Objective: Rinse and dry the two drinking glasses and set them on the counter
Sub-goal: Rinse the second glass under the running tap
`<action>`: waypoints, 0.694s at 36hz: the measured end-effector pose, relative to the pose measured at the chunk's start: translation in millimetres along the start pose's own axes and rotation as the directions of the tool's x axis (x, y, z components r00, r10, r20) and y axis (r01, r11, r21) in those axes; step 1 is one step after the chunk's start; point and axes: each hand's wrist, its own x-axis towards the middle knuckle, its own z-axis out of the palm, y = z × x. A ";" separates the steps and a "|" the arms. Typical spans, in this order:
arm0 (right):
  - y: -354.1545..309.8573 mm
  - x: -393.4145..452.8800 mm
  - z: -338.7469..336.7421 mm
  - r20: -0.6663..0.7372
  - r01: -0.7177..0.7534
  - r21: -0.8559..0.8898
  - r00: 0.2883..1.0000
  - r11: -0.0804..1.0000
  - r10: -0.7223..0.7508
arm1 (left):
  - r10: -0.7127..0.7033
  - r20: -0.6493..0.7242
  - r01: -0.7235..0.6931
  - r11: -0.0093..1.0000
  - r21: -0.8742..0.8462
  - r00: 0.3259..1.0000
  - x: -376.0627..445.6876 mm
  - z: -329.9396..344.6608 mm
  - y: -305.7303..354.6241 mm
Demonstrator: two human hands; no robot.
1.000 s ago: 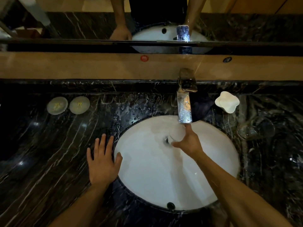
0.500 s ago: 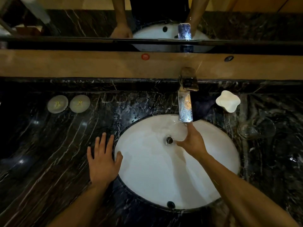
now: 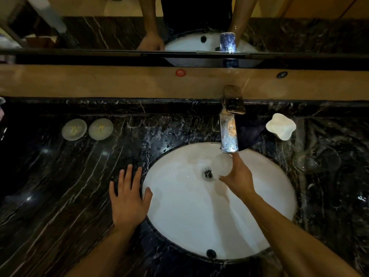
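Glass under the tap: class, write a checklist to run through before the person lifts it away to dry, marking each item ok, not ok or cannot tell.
1. Right hand grips the glass: ok.
2. Glass sits below the faucet spout: ok.
3. Water running: cannot tell.
4. Left hand rests flat on the counter, free: ok.
5. Second glass on the counter right of the sink: ok.
6. Drying cloth in view: not ok.

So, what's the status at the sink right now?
Left hand flat on counter. Right hand holding glass under faucet. Second glass waiting right. Nothing blocking.
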 end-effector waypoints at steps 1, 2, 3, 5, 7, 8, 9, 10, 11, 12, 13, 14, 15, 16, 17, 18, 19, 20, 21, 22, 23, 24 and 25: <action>0.4 0.1 -0.4 -0.019 -0.015 0.016 1.000 1.000 0.015 | 0.002 -0.001 -0.002 1.000 0.001 1.000 -0.1 0.0 -0.5; 0.1 0.4 -1.1 -0.039 -0.029 0.027 0.999 0.999 0.030 | 0.002 -0.004 -0.002 1.000 0.002 1.000 -0.3 0.3 -1.0; -0.5 0.7 -1.4 -0.040 -0.031 0.025 0.999 0.999 0.032 | 0.002 -0.007 -0.002 1.000 0.001 1.000 -0.7 0.5 -1.3; -1.5 1.2 -1.1 -0.006 -0.019 -0.005 1.000 1.000 0.019 | 0.006 -0.011 -0.006 1.000 0.000 1.000 -1.0 0.9 -1.1; -0.1 0.8 -1.0 -0.025 -0.039 0.015 0.999 0.999 0.039 | 0.008 -0.009 -0.008 1.000 -0.003 1.000 -0.7 1.5 -1.5; 0.7 0.3 -0.9 -0.032 -0.041 0.020 0.999 0.999 0.042 | 0.006 -0.008 -0.006 1.000 -0.003 1.000 -0.8 1.5 -1.8; 1.3 -0.2 -0.7 -0.022 -0.037 0.011 0.999 0.999 0.037 | 0.006 -0.009 -0.006 1.000 -0.002 1.000 -0.9 1.4 -1.5; 2.4 -0.1 0.3 -0.009 -0.035 0.002 0.999 0.999 0.035 | 0.008 -0.011 -0.008 1.000 -0.001 1.000 -0.7 1.1 -1.0; 3.4 -0.1 1.3 -0.003 -0.042 0.014 0.999 0.999 0.042 | 0.009 -0.014 -0.009 1.000 -0.001 1.000 -0.5 0.7 -0.7; 4.2 -0.4 2.0 -0.008 -0.050 0.040 0.999 0.998 0.050 | 0.008 -0.016 -0.008 1.000 -0.003 1.000 -0.3 0.7 -0.8; 4.5 -1.0 2.1 -0.013 -0.052 0.061 0.999 0.997 0.053 | 0.007 -0.017 -0.007 1.000 -0.006 1.000 -0.7 0.6 -1.1; 3.7 -1.9 1.8 -0.006 -0.044 0.069 0.999 0.997 0.045 | 0.007 -0.018 -0.007 1.000 -0.007 1.000 -1.0 0.7 -0.9; 3.2 -2.4 2.0 0.007 -0.035 0.069 0.999 0.997 0.035 | 0.009 -0.018 -0.009 1.000 -0.005 1.000 -1.0 0.4 -0.6; 3.9 -2.6 3.1 0.006 -0.031 0.078 0.999 0.996 0.031 | 0.010 -0.015 -0.010 1.000 -0.004 1.000 -0.9 0.3 -0.6; 4.2 -3.2 3.6 -0.008 -0.036 0.110 0.999 0.993 0.037 | 0.009 -0.014 -0.009 1.000 -0.006 1.000 -0.7 0.3 -0.9; 4.1 -3.8 3.7 -0.023 -0.044 0.146 0.999 0.988 0.048 | 0.009 -0.012 -0.009 1.000 -0.009 1.000 -0.6 0.4 -1.3; 2.5 -4.1 3.6 -0.028 -0.048 0.173 0.998 0.984 0.054 | 0.008 -0.012 -0.008 1.000 -0.012 1.000 -0.8 0.3 -1.3; 0.3 -3.6 3.7 -0.017 -0.053 0.185 0.998 0.981 0.057 | 0.007 -0.012 -0.008 1.000 -0.012 1.000 -0.8 0.0 -0.8; -1.6 -2.8 4.4 0.002 -0.068 0.202 0.998 0.977 0.069 | 0.007 -0.009 -0.007 1.000 -0.009 1.000 -0.4 -0.3 -0.1; -1.8 -1.3 5.7 0.015 -0.098 0.241 0.995 0.966 0.097 | 0.005 -0.003 -0.005 1.000 -0.007 1.000 -0.1 -0.3 0.1; -1.7 0.1 7.6 0.019 -0.137 0.311 0.990 0.940 0.138 | 0.005 0.003 -0.005 1.000 -0.006 1.000 -0.2 -0.1 -0.1; -1.5 1.6 10.1 0.020 -0.177 0.397 0.983 0.901 0.184 | 0.004 0.006 -0.004 1.000 -0.005 1.000 -0.3 -0.1 -0.3; -2.7 2.3 12.3 0.028 -0.208 0.487 0.974 0.848 0.223 | 0.005 0.007 -0.005 1.000 -0.005 1.000 0.0 0.0 -0.3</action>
